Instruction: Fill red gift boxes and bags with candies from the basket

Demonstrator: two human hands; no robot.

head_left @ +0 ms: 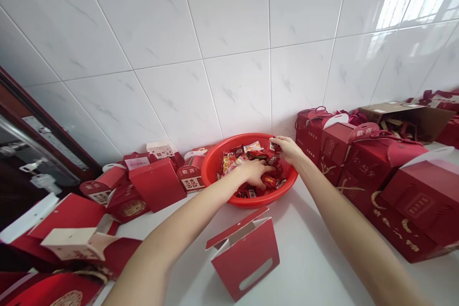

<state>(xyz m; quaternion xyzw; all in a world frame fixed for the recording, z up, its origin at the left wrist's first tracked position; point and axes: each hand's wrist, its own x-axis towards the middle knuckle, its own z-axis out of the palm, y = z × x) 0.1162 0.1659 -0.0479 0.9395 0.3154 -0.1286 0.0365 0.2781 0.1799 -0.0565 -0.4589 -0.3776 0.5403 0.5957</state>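
A red plastic basket [208, 158] stands against the wall, holding several small wrapped candies [253, 147] in red and other bright colours. My left hand [255, 173] reaches into it, fingers apart and touching the candies; their tips are partly hidden among the wrappers. At the basket's right rim, my right hand [288, 149] is closed with its fingertips on a small dark wrapped candy [274, 146]. Between my forearms, in front of the basket, a red paper gift box [245, 258] stands with its top flaps partly open and a pale oval window on its front.
Several red gift boxes [158, 184] are clustered on the left of the white table [304, 258]. More boxes [376, 162] are stacked on the right, with an open cardboard carton [426, 117] behind. Keys [46, 182] hang from a dark door frame at far left. White tiles [236, 86] cover the wall.
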